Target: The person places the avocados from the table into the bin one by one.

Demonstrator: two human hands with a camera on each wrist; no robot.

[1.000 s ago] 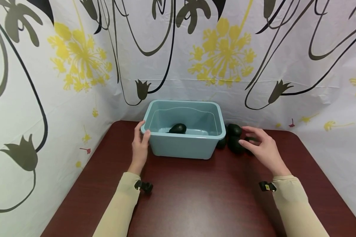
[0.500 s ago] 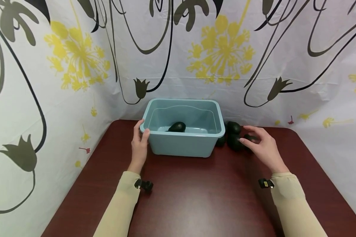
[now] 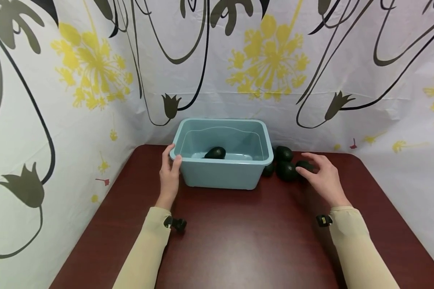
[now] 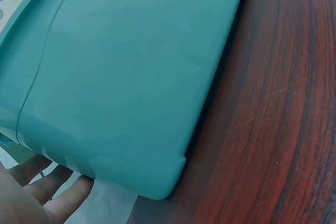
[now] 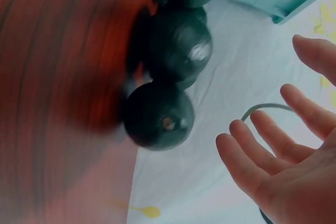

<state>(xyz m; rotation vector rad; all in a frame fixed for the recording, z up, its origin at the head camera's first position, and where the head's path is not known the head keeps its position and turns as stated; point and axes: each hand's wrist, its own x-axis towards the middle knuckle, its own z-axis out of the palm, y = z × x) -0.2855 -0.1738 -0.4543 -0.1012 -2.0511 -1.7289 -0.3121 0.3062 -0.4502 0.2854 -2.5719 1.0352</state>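
A light blue plastic bin (image 3: 220, 174) stands on the table with one dark green avocado (image 3: 215, 153) inside. My left hand (image 3: 169, 178) holds the bin's front left corner, thumb at the front rim and fingers against the left end wall. In the left wrist view, fingertips (image 4: 79, 187) touch that wall; the thumb is out of sight. Several avocados sit together right of the bin, including a front one (image 3: 285, 171) and a rear one (image 3: 284, 153). My right hand (image 3: 325, 178) hovers with spread fingers over the rightmost avocado (image 5: 159, 116), apart from it in the right wrist view.
The dark red wood-grain table (image 3: 238, 241) reaches toward me. White cloth (image 3: 209, 80) printed with yellow flowers and dark stems hangs close behind the bin and along both sides. One avocado (image 3: 268, 169) is partly hidden by the bin's right side.
The right hand has shifted slightly right and away from the front avocado, leaving the rightmost one more visible. The left hand stays at the bin; the whole view has shifted slightly.
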